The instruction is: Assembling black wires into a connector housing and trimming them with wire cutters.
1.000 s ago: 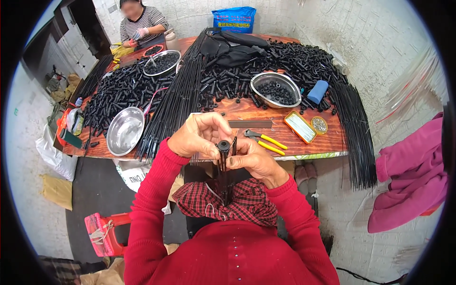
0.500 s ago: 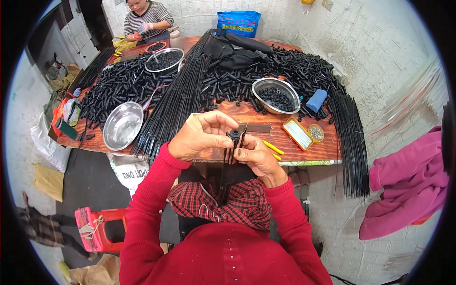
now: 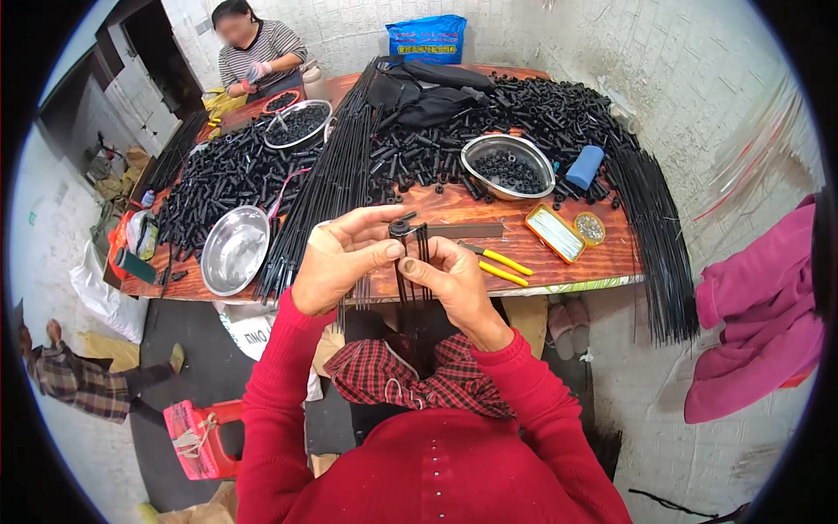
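My left hand point(image 3: 334, 265) pinches a small round black plastic hub point(image 3: 400, 229) between thumb and fingers, above my lap and near the table's front edge. Thin black rods point(image 3: 422, 240) stand beside the hub, and others hang below it. My right hand point(image 3: 460, 288) is closed on those rods, thumb against forefinger, close to the left thumb. How the rods join the hub is too small to tell. Behind my fingers lies a flat brown bar point(image 3: 471, 230). Yellow-handled pliers point(image 3: 502, 266) rest on the table just past my right hand.
Heaped black plastic parts point(image 3: 559, 109) and long bundled black rods point(image 3: 336, 157) cover much of the table point(image 3: 419, 199). Metal bowls point(image 3: 234, 253) point(image 3: 508, 190), a yellow-edged box point(image 3: 555, 232) and a blue block point(image 3: 585, 166) surround my work. A co-worker point(image 3: 262, 57) sits at far left; another person point(image 3: 83, 380) is at lower left.
My hands and the hub sit further left against the table, and the pliers show more fully. My view has shifted slightly. The person at lower left has come further into view.
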Demonstrator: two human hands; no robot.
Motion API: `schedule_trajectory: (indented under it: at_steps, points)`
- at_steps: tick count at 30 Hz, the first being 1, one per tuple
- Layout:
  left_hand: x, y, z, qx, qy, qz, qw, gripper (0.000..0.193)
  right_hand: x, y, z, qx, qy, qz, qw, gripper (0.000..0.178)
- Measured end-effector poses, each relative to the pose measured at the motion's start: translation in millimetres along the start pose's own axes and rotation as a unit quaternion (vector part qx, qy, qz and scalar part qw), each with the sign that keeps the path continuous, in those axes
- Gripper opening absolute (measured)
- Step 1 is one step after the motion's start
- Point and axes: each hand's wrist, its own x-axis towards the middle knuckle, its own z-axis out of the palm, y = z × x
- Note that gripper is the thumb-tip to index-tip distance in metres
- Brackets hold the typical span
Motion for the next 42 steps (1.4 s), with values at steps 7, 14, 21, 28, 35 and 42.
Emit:
schedule_trajectory:
  at_steps: [7,14,21,28,35,42]
  points:
    - [2,-7,-8,0.036,0.013,0.029,0.999,0.03,0,1,6,-0.035,0.004,-0.012,0.999,0.011]
    - [4,-4,-7,0.029,-0.011,0.008,0.999,0.031,1,-6,-3,0.016,-0.045,0.026,0.999,0.01]
    - [6,-10,-6,0.025,0.004,0.03,0.999,0.03,1,-11,-2,-0.002,-0.022,-0.011,1.0,0.016]
    - [5,-12,-10,0.021,0.004,0.034,0.999,0.03,6,-12,-8,-0.045,-0.024,-0.03,0.998,0.017]
    - [8,-20,-15,0.034,0.021,0.049,0.998,0.03,12,-24,-8,-0.137,-0.062,-0.048,0.987,0.013]
    - [10,-21,-16,0.044,0.012,0.054,0.997,0.03,18,-32,-7,-0.275,-0.049,-0.103,0.955,0.012]
